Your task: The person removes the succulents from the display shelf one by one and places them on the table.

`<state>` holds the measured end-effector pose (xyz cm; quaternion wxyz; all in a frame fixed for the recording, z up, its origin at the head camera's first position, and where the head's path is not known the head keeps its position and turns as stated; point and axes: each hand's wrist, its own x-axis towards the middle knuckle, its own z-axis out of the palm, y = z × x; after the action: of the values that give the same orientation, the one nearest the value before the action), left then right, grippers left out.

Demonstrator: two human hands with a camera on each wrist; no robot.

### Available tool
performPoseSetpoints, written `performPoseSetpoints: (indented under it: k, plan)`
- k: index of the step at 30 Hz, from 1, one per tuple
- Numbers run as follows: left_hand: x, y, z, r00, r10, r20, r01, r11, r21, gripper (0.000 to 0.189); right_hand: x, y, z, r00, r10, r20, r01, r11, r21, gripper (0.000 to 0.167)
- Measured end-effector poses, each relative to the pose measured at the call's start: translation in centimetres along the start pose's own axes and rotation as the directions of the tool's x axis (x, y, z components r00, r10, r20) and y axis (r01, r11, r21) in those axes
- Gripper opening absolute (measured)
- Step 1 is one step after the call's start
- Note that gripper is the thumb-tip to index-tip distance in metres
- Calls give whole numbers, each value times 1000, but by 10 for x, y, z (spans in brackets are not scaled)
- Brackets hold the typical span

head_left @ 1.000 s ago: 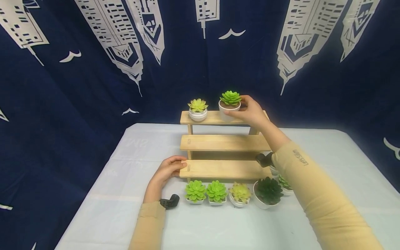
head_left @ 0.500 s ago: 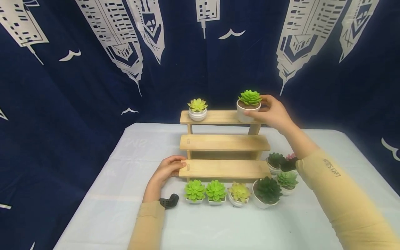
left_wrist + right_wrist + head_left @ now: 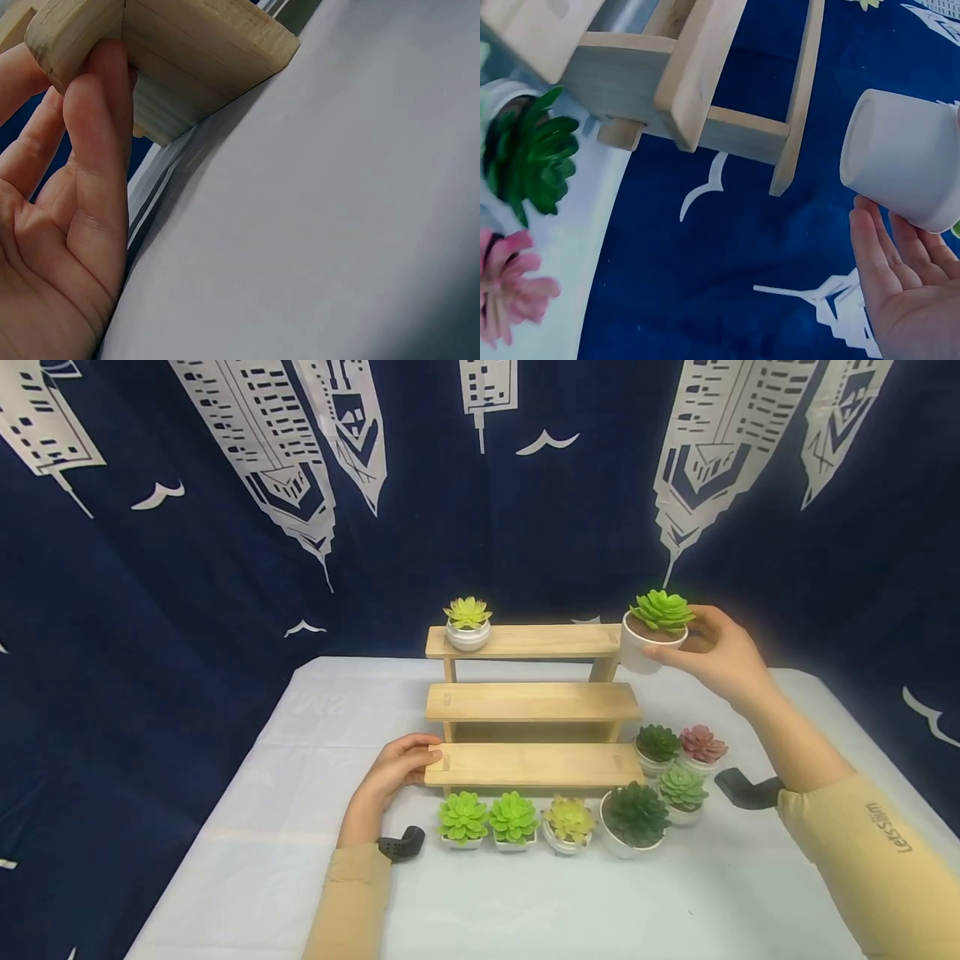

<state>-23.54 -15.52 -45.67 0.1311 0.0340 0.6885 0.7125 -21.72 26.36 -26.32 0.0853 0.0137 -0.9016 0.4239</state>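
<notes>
A bright green succulent in a white pot [image 3: 651, 643] is held up by my right hand [image 3: 723, 652], thumb in front and fingers behind. It hangs just past the right end of the top tier of a three-tier wooden plant stand [image 3: 536, 702]. The right wrist view shows the pot's white base [image 3: 900, 157] off the stand, fingers along its side. My left hand [image 3: 397, 766] pinches the left end of the lowest tier; in the left wrist view its fingertips [image 3: 109, 64] press the wood. A yellow-green succulent [image 3: 468, 625] sits at the top tier's left end.
Before the stand, two light green succulents [image 3: 462, 817], a yellowish one [image 3: 568, 822] and a large dark green one [image 3: 636, 817] stand in a row. Right of it are a dark green [image 3: 657, 745], a pink [image 3: 702, 745] and a pale green succulent [image 3: 682, 789]. A navy curtain hangs behind.
My right hand has carried the bright green succulent rightward, from over the top tier to beyond its right end. The left hand keeps its hold on the lowest tier.
</notes>
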Motion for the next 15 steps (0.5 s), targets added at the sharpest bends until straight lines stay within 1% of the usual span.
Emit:
performPoseSetpoints:
  k: [6,12,15]
  plan:
    - [0,0,-1,1000,-2,1,2,1000,-2,37,-26,16,-9,1000,12,2,-12,1000,19,87]
    - [0,1,-1,1000,-1,-4,1,1000,0,37,-47,40,-14,999,32,3,-32,999,16,85]
    - [0,0,-1,1000,-2,-1,2,1000,1,37,-57,54,-15,1000,25,-11,-25,1000,2,81]
